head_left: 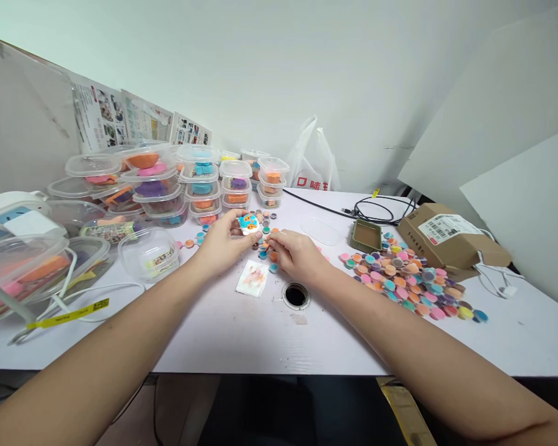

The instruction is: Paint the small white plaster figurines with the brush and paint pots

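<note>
My left hand [224, 243] is closed around the edge of a small white figurine [249, 223] with blue and orange paint on its face, held up above the table. Just to its right, the fingers of my right hand [300, 253] are pinched together near several small paint pots [273, 268]. What sits in that pinch is too small to make out. A folded white tissue [252, 278] with orange and brown stains lies on the table below the two hands.
Stacked clear plastic tubs [202, 186] line the left and back. An open clear tub [149, 257] sits nearer. At right are a heap of paint pots [413, 282], a green-rimmed dish [366, 235], a cardboard box [446, 238] and a black cable [385, 210]. A round hole [296, 296] pierces the table.
</note>
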A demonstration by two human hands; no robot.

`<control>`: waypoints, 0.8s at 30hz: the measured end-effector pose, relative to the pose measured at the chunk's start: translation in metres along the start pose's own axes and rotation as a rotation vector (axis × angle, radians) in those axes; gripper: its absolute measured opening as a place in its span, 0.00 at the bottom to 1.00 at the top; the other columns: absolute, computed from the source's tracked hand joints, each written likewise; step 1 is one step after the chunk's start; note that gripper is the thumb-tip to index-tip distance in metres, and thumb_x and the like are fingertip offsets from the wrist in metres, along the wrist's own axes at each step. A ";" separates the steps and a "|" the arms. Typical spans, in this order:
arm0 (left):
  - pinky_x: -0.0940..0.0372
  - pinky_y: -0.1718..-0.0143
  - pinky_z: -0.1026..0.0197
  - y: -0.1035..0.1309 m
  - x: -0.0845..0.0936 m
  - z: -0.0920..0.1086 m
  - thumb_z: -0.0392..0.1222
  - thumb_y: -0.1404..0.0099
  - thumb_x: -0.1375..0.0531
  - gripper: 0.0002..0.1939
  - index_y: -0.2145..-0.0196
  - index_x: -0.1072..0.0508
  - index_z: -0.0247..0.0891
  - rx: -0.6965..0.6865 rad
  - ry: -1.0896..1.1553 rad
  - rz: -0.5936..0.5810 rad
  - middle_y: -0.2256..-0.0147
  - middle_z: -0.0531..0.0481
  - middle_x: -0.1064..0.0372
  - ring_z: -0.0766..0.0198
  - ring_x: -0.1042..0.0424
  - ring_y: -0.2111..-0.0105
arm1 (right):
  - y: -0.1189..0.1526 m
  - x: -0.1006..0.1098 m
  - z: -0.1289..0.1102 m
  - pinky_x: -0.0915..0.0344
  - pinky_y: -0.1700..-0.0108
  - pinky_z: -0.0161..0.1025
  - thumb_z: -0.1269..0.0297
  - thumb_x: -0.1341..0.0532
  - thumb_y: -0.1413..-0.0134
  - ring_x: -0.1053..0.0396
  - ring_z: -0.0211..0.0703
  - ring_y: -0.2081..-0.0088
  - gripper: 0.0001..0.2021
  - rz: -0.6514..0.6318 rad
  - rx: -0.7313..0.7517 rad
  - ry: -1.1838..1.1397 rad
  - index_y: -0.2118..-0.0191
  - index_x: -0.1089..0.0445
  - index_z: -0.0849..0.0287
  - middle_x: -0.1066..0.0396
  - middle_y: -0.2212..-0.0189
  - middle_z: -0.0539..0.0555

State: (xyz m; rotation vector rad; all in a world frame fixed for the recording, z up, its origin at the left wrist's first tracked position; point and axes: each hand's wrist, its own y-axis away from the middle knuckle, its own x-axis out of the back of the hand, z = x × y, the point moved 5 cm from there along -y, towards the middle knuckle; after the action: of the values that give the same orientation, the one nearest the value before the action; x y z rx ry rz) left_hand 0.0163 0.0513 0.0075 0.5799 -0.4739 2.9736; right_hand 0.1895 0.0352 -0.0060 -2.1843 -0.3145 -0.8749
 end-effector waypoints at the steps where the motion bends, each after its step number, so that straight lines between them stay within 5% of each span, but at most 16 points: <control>1: 0.29 0.51 0.53 0.000 0.000 0.000 0.51 0.42 0.30 0.27 0.49 0.30 0.40 0.000 -0.017 0.000 0.53 0.46 0.22 0.55 0.22 0.54 | 0.000 -0.001 0.000 0.37 0.64 0.35 0.75 0.47 0.36 0.32 0.36 0.70 0.10 -0.002 0.005 0.002 0.67 0.33 0.57 0.29 0.71 0.49; 8: 0.29 0.59 0.54 0.001 0.000 -0.011 0.57 0.39 0.34 0.28 0.46 0.31 0.41 0.007 -0.114 -0.019 0.53 0.45 0.24 0.55 0.23 0.59 | 0.001 0.001 -0.006 0.39 0.64 0.36 0.70 0.48 0.31 0.34 0.37 0.71 0.12 0.042 0.024 0.032 0.67 0.32 0.57 0.30 0.73 0.50; 15: 0.26 0.65 0.55 0.004 -0.008 -0.017 0.55 0.39 0.33 0.26 0.48 0.31 0.42 0.080 0.059 -0.047 0.63 0.50 0.25 0.58 0.23 0.67 | 0.001 -0.003 -0.011 0.41 0.64 0.37 0.71 0.48 0.33 0.37 0.39 0.70 0.11 -0.006 0.062 0.103 0.68 0.34 0.57 0.32 0.73 0.51; 24: 0.22 0.60 0.55 0.011 -0.018 -0.006 0.51 0.32 0.37 0.18 0.51 0.35 0.43 0.223 0.198 -0.092 0.60 0.51 0.27 0.62 0.22 0.64 | -0.001 -0.006 -0.009 0.43 0.67 0.35 0.72 0.48 0.33 0.37 0.37 0.73 0.12 -0.045 0.005 0.088 0.69 0.36 0.57 0.32 0.74 0.49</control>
State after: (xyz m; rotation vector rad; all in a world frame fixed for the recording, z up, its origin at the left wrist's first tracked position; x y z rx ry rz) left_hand 0.0298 0.0427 -0.0076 0.3064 -0.0977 2.9730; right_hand 0.1802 0.0291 -0.0049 -2.1342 -0.3231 -0.9906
